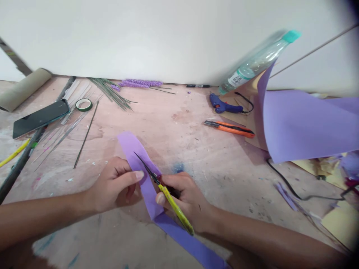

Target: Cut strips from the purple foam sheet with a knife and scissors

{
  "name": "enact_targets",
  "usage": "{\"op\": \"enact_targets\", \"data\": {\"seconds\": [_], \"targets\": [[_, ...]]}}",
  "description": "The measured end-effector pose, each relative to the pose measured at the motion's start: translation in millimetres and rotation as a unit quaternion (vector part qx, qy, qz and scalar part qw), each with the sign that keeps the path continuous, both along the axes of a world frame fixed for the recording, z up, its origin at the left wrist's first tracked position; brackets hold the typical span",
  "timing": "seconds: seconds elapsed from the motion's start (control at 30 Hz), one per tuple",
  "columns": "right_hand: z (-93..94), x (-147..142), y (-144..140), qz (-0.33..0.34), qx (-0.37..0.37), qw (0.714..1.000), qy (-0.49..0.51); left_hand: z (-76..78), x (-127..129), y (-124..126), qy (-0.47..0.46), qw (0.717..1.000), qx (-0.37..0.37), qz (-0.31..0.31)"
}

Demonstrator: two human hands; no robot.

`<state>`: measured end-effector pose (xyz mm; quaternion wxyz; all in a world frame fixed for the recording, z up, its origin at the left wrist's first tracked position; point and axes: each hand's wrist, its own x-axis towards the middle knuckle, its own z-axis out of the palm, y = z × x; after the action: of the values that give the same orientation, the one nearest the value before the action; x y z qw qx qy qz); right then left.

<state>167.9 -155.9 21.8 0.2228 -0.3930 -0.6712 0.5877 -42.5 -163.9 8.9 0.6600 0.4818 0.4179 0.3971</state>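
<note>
- Head view, left hand (117,185): I see its grip clenched on the left edge of a purple foam strip (131,149), thumb lying flat on top of the strip and the other fingers curled beneath it.
- Head view, right hand (186,198): its grip is closed around the yellow handles of a pair of scissors (165,192). The dark blades are parted and point up and to the left, lying across the strip just beside the left thumb.
- Head view, strip position: the strip runs diagonally on the tabletop (182,149), from a rounded end above the hands down to the bottom edge of the frame, passing under the right wrist.
- Head view, right side: a large purple foam sheet (308,123) curls upward, near the right hand but apart from it. A clear bottle with a teal cap (258,61) leans behind it. A blue glue gun (224,106) and an orange utility knife (230,128) lie just left of the sheet; a black cable (291,190) runs below it.
- Head view, left side: a dark phone (40,117) lies beside a roll of green tape (83,104), with thin wire stems (67,129) spread between them and the hands. A cardboard tube (24,89) rests at the far left.
- Head view, back edge: a purple flower spike (140,83) and a black marker (198,86) lie against the wall.
</note>
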Motion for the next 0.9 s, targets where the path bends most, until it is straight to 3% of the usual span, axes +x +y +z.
{"op": "enact_targets", "data": {"seconds": [0.2, 0.4, 0.6, 0.9], "targets": [[-3.2, 0, -1, -0.005, -0.02, 1.0, 0.01, 9.5, -5, 8, 0.032, 0.996, 0.021, 0.081], [-4.5, 0, 0, 0.011, -0.024, 1.0, 0.001, 11.5, -8, 8, 0.112, 0.987, 0.099, 0.058], [-2.3, -1, -1, -0.014, 0.019, 0.999, -0.03, 6.8, -6, 6, 0.104, 0.988, 0.096, 0.066], [-0.9, 0, -2, -0.009, -0.014, 1.0, -0.005, -0.1, -5, 1, 0.042, 0.997, 0.066, 0.028]]}}
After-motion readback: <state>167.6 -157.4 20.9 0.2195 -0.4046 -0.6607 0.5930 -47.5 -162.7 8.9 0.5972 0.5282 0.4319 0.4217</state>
